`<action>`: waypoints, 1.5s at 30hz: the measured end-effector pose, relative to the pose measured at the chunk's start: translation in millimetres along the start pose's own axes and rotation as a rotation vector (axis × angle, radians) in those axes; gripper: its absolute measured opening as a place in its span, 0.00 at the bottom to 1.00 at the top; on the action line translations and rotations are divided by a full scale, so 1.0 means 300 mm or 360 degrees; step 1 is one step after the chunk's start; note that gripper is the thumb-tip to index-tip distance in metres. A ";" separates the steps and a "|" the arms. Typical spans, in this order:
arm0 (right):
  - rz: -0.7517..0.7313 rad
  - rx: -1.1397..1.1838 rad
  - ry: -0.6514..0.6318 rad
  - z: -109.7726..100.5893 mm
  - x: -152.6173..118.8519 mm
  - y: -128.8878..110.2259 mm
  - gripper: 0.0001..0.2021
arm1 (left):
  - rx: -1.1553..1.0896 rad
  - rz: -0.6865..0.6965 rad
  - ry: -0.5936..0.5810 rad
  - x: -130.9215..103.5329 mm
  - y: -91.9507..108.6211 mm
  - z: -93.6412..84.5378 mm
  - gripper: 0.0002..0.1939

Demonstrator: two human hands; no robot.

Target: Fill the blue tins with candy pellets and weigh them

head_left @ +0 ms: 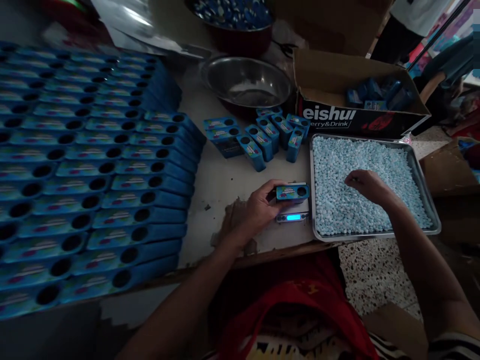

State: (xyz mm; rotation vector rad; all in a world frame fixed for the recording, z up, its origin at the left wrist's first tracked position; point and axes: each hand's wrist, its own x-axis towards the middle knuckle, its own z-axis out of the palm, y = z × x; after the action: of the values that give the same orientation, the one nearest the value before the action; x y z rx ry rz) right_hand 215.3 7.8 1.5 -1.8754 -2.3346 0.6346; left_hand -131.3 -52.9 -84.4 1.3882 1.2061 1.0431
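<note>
My left hand [263,202] is wrapped round a small blue box [287,193] with a dark round hole in its printed top. The box is upright above a small digital scale [282,218] with a lit blue display; whether it rests on the scale I cannot tell. My right hand [365,184] is over the metal tray [314,200] of pale blue pellets [348,215], its fingers drawn together. What is between those fingers, if anything, is too small to make out.
Rows of similar blue boxes [112,165] fill the left side. Several loose boxes [258,142] stand behind the scale. A steel bowl [245,82], a bowl of blue-and-white pieces [240,37] and a cardboard carton [360,117] line the back. Another person's arm [433,85] shows far right.
</note>
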 end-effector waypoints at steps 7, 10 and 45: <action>0.0026 0.0256 -0.0105 -0.064 0.014 -0.050 0.07 | 0.0072 0.0099 0.0240 -0.094 -0.027 -0.120 0.41; 0.0051 0.0610 -0.0169 -0.072 0.061 -0.091 0.11 | 0.0093 -0.0023 0.0435 -0.161 -0.038 -0.174 0.31; -0.0439 0.0413 -0.0093 -0.040 0.017 -0.523 0.05 | 0.0404 0.0351 0.0406 -0.212 0.009 -0.198 0.17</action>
State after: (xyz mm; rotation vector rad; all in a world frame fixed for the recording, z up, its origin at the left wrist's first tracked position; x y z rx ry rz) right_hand 74.0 -10.1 68.8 -1.4140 -2.3502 0.9147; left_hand -197.8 -108.0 -73.2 1.6495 1.4334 1.2854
